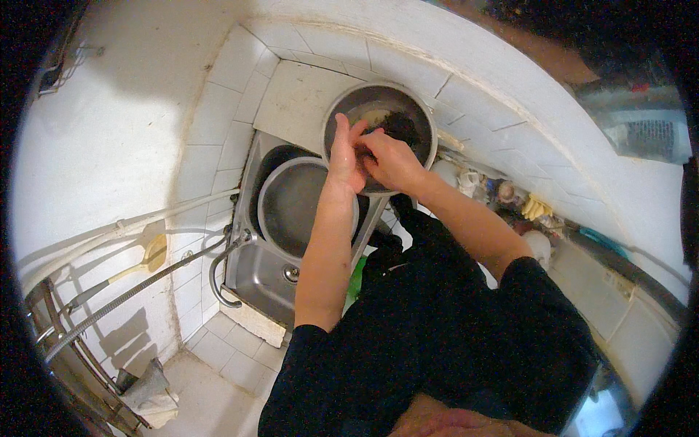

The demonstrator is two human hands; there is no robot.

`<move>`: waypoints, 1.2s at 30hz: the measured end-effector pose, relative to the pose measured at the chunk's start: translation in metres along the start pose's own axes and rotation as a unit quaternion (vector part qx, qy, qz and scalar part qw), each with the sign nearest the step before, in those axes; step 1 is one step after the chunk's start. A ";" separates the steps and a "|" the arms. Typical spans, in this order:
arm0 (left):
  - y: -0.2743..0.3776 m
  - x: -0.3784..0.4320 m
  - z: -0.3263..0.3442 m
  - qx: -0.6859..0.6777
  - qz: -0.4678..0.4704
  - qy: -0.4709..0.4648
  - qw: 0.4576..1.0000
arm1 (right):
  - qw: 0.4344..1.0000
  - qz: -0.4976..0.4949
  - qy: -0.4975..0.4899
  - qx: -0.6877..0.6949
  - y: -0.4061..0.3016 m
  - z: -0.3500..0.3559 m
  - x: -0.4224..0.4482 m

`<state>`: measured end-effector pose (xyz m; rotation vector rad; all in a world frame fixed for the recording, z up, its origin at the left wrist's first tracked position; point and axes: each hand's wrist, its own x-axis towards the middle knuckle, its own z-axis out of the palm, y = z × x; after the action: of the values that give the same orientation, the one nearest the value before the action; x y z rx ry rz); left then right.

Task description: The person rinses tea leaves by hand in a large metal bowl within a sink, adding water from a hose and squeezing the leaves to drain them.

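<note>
Over a round metal basin (334, 106), my left hand (345, 158) is held edge-on with its fingers extended. My right hand (394, 159) meets it, its fingers curled against the left palm. Whether anything small lies between them is hidden. Inside the basin a dark, leafy-looking mass (401, 127) rests in what looks like shallow liquid. Just below, a second wide metal basin (289, 205) sits in the stainless steel sink (259, 273), partly covered by my left forearm.
A curved faucet (218, 278) reaches over the sink near its drain (291, 272). A wooden spoon (154, 254) hangs on the left wall beside a flexible hose (136, 295). Yellow gloves (536, 207) and assorted items line the right-hand ledge. A tiled wall (393, 57) rises behind the basin.
</note>
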<state>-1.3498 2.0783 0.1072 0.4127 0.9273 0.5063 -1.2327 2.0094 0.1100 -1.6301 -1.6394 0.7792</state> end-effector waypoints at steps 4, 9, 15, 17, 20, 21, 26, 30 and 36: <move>-0.002 -0.003 -0.002 -0.003 -0.004 -0.006 1.000 | 0.999 -0.007 0.008 -0.053 0.004 0.004 -0.004; 0.002 -0.007 0.000 0.019 0.004 -0.021 1.000 | 0.995 -0.007 -0.039 -0.096 0.005 -0.002 0.003; 0.021 -0.017 -0.003 0.062 -0.013 -0.038 0.997 | 0.961 0.085 -0.072 -0.251 0.050 -0.021 0.013; 0.024 -0.017 -0.008 0.062 -0.006 -0.035 0.997 | 0.947 0.086 -0.100 -0.293 0.059 -0.021 0.011; 0.025 -0.020 -0.012 0.050 0.013 -0.025 0.998 | 0.968 0.046 -0.029 -0.245 0.040 -0.027 0.009; 0.025 -0.020 -0.011 0.042 0.024 -0.026 0.999 | 0.977 0.064 -0.024 -0.201 0.037 -0.027 0.009; 0.023 -0.020 -0.006 0.027 0.042 -0.065 0.997 | 0.985 0.171 -0.017 -0.024 0.048 -0.028 0.013; 0.020 -0.024 -0.006 0.073 0.045 -0.066 0.994 | 0.980 0.151 -0.023 0.127 0.048 -0.030 0.012; 0.021 -0.034 0.000 0.111 0.048 -0.069 0.990 | 0.994 0.103 -0.047 0.007 0.047 -0.032 0.016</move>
<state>-1.3714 2.0761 0.1408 0.6883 0.8346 0.4570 -1.1789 2.0254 0.0917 -1.7956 -1.5426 0.9826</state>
